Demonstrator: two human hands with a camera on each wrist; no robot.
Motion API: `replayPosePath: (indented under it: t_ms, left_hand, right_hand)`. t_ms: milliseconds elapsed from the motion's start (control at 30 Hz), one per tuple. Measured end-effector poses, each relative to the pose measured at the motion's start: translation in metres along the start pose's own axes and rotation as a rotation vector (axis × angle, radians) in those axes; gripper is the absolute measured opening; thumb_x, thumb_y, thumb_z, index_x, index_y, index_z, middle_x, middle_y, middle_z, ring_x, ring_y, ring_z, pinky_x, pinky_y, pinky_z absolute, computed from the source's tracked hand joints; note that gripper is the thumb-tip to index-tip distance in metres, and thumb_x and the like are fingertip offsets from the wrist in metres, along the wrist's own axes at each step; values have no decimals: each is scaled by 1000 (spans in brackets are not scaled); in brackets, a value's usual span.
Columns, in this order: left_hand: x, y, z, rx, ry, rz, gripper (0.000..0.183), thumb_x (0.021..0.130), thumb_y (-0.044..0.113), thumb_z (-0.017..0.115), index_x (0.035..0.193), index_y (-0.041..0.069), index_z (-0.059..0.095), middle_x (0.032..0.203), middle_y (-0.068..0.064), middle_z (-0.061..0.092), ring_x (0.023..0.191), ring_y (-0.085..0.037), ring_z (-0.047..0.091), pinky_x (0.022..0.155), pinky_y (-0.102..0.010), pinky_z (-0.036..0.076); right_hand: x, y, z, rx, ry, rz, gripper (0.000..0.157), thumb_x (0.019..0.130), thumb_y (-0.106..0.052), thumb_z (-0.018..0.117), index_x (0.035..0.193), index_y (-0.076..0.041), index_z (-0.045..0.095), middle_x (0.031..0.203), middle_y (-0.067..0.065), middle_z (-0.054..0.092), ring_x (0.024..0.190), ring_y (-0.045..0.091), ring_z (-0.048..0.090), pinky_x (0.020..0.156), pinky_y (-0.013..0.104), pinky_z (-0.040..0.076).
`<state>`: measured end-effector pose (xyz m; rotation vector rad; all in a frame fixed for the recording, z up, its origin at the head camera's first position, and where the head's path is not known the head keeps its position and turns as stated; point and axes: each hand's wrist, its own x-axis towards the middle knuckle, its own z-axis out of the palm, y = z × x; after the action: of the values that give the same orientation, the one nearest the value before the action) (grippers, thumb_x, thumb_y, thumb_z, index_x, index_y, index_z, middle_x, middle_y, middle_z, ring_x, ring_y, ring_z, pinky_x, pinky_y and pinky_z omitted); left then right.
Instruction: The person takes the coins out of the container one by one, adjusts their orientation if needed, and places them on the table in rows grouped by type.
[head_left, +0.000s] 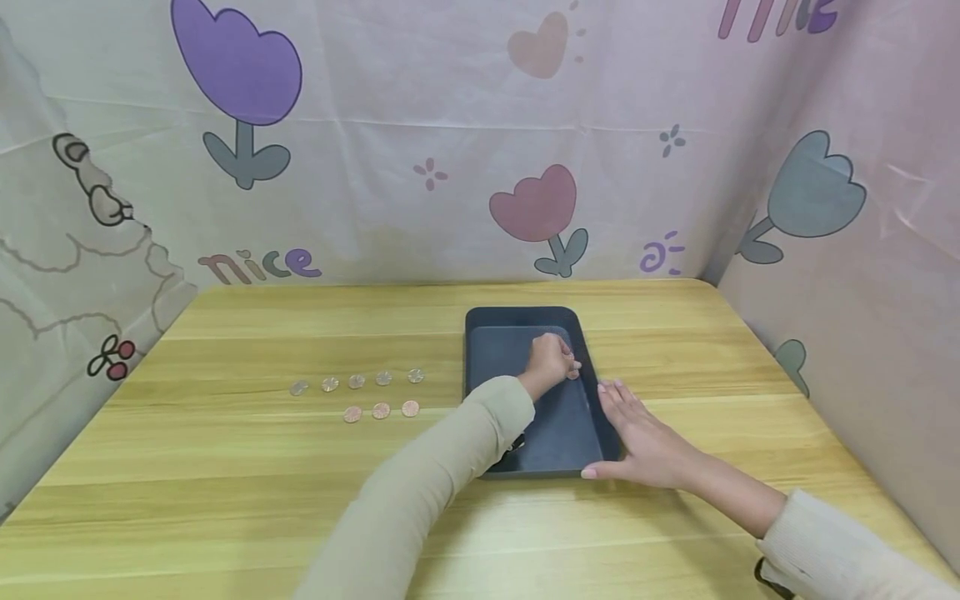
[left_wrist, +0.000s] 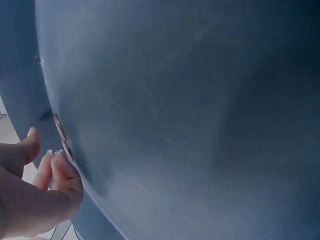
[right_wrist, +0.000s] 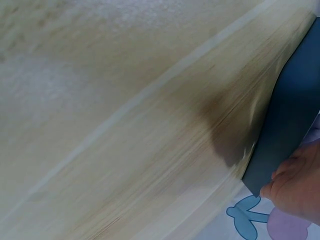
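My left hand (head_left: 551, 367) reaches into a dark blue-grey rectangular tray (head_left: 551, 458), close to its right wall. In the left wrist view, copper-coloured coins (left_wrist: 62, 135) lie along the tray's edge. Loosely bent fingers (left_wrist: 65, 172) are right by these coins, with the thumb apart from them. At the front right corner of the tray, my right hand (head_left: 648, 437) rests against the outside, fingers straight along the right wall and thumb at the front wall. The right wrist view shows this hand partly, at the tray's side.
Left of the tray, a row of several silver-coloured coins (head_left: 357, 382) lies on the wooden table (head_left: 225, 467). Three copper-coloured coins (head_left: 381, 411) form a row in front of it. A patterned cloth (head_left: 375, 167) hangs behind and at the sides.
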<state>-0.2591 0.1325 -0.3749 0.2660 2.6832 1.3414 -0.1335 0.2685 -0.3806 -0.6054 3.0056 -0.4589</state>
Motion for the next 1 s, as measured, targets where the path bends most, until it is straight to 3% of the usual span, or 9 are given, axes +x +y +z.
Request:
replayPosePath:
  t_ms: [133, 233, 367, 533, 733, 900, 1000]
  left_hand:
    - [2, -3, 1, 109, 2, -15, 17, 74, 9, 77, 88, 2, 71, 89, -6, 72, 81, -13, 67, 76, -21, 51]
    - [4, -5, 2, 201, -6, 0, 14, 73, 13, 79, 81, 6, 71, 89, -4, 71, 77, -12, 60, 74, -22, 49]
    - [5, -6, 3, 252, -10, 8, 10, 74, 14, 76, 73, 7, 68, 89, -1, 71, 71, -10, 52, 70, -20, 48]
    - [6, -6, 4, 264, -11, 6, 7, 75, 12, 75, 78, 8, 71, 92, -1, 72, 70, -9, 53, 69, -20, 49]
    - [5, -8, 5, 310, -4, 38, 20, 72, 17, 79, 88, 6, 73, 93, -5, 72, 76, -14, 61, 70, -23, 50]
    - [5, -7, 3, 265, 26, 25, 11, 81, 14, 70, 81, 3, 71, 87, -9, 71, 72, -16, 60, 66, -25, 50]
    - [6, -5, 0, 225, 26, 12, 16, 86, 14, 64, 77, 2, 70, 84, -10, 70, 73, -19, 62, 63, -25, 48]
  right_hand:
    - [0, 0, 1, -2, 6, -8, 112, 70, -63, 67, 141, 12, 23, 149, 27, 21, 138, 45, 16, 108, 57, 22]
    - [0, 0, 1, -2, 14, -16, 112, 70, -63, 67, 140, 12, 24, 149, 28, 22, 138, 45, 16, 108, 57, 22]
    - [-1, 0, 1, 2, 20, -21, 112, 70, -63, 67, 140, 12, 24, 149, 28, 23, 137, 46, 17, 107, 57, 23]
    - [-2, -1, 0, 1, 19, -21, 112, 69, -62, 68, 140, 12, 24, 149, 28, 22, 137, 46, 17, 107, 57, 24]
    - [-2, -1, 0, -3, 17, -20, 111, 70, -62, 68, 140, 12, 23, 149, 28, 22, 138, 46, 16, 107, 57, 23]
    - [-2, -1, -1, 2, 9, -8, 112, 70, -62, 67, 141, 11, 23, 150, 27, 21, 138, 45, 15, 108, 57, 22]
    - [-2, -1, -1, 7, 4, -1, 112, 70, -62, 68, 141, 11, 23, 150, 27, 21, 139, 44, 14, 108, 57, 22]
